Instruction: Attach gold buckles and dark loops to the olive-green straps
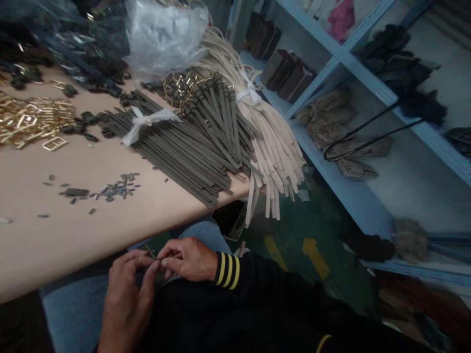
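Head view: both hands sit low, at about 6 o'clock, above the person's lap. The left hand (127, 304) and right hand (187, 260) meet at the fingertips, both closed in a pinch on a thin dark strip (151, 253). It lies between them, just off the table edge, with its free end pointing toward 11 o'clock; the fingers hide the pinched part. A black cuff (226, 270) with yellow stripes circles the right wrist. For a piece this slim, a good pinch sits close to the working end, with the fingertips braced against each other and the wrists low, which limits twist and slip.

The table (44, 245) spreads from 9 to 12 o'clock. Brass buckles (33, 120) lie at 10 o'clock, with a loose scatter of small dark bits (117, 187) nearer, at 9 o'clock. Grey strips (172, 157), tied with white ribbon (147, 122), fan out toward 12 o'clock. Cream strips (272, 147) hang over the table edge at 1 o'clock, and a plastic bag (164, 37) sits behind them. Blue shelves (368, 196) holding dark and tan pieces run along 2 to 3 o'clock. A denim knee (202, 235) shows just past the right hand.
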### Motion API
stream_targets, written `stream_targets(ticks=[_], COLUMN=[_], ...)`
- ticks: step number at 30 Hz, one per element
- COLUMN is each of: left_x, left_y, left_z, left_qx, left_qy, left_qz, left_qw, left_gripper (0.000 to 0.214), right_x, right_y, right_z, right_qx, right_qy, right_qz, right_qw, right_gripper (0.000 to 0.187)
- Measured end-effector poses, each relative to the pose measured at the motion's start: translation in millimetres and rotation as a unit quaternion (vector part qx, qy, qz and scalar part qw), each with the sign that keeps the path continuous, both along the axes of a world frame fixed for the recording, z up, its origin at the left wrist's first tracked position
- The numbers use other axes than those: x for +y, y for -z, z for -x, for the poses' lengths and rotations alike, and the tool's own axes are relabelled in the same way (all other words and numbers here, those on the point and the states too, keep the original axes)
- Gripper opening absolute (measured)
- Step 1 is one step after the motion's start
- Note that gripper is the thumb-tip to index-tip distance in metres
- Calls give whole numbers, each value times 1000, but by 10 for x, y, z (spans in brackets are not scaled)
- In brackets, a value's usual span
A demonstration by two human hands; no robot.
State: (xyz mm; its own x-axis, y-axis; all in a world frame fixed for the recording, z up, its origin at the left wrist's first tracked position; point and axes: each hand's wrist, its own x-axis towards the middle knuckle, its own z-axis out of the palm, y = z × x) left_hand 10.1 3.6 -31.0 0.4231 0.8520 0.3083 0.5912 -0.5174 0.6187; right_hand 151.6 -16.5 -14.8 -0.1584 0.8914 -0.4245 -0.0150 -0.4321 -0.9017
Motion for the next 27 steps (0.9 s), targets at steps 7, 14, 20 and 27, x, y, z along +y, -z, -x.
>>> stream_targets(ticks=[7,14,20,27], left_x=[-95,-253,-186,-155], left_y=[-71,-190,-180,-135], left_z=[-107,-85,41,90], left_qx=[37,0,-6,170], left_qy=[5,51,-34,22], left_qz=[-50,31,89,173], left_qw=[998,998,995,970], left_gripper=[5,12,4,17], right_x=[-16,5,1,-38], right_y=[110,167,94,-18], right_z=[-1,1,13,40], right_qx=[51,67,37,-122], right_qy=[12,55,-3,-113], right_qz=[59,75,42,-71], right_qw=[997,993,998,983], right_gripper=[9,14,12,15])
